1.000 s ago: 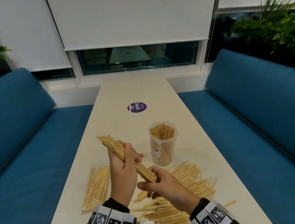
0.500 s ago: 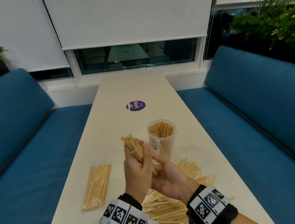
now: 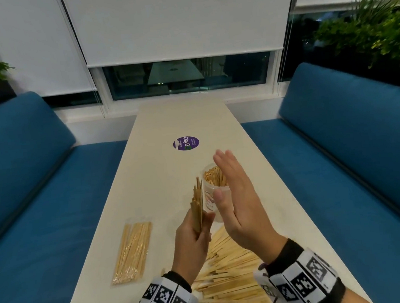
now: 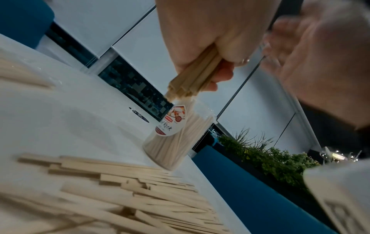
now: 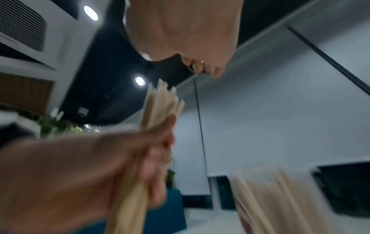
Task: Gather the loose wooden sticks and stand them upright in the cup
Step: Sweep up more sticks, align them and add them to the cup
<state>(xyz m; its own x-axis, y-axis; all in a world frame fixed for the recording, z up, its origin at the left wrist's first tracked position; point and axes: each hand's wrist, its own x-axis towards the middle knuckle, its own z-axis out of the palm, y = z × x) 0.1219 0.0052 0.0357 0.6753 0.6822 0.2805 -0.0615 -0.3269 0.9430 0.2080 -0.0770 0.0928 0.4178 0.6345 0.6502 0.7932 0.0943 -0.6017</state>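
Note:
My left hand [image 3: 196,235] grips a bundle of wooden sticks [image 3: 197,205] that stands nearly upright above the table, just left of the cup. The clear plastic cup [image 3: 210,199] with a red-and-white label holds many sticks upright. My right hand [image 3: 236,196] is raised flat, fingers straight, beside the bundle and in front of the cup, holding nothing. In the left wrist view the bundle [image 4: 192,79] sticks out below my curled fingers, above the cup [image 4: 176,136]. A pile of loose sticks [image 3: 228,283] lies on the table under my wrists.
A sealed clear packet of thinner sticks [image 3: 132,250] lies at the left of the white table [image 3: 162,178]. A round purple sticker [image 3: 186,143] sits farther back. Blue benches [image 3: 31,212] run along both sides, with plants in the corners.
The bundle has swung from slanted to nearly upright in my left hand. My right hand let go of its lower end and rose flat beside it, in front of the cup.

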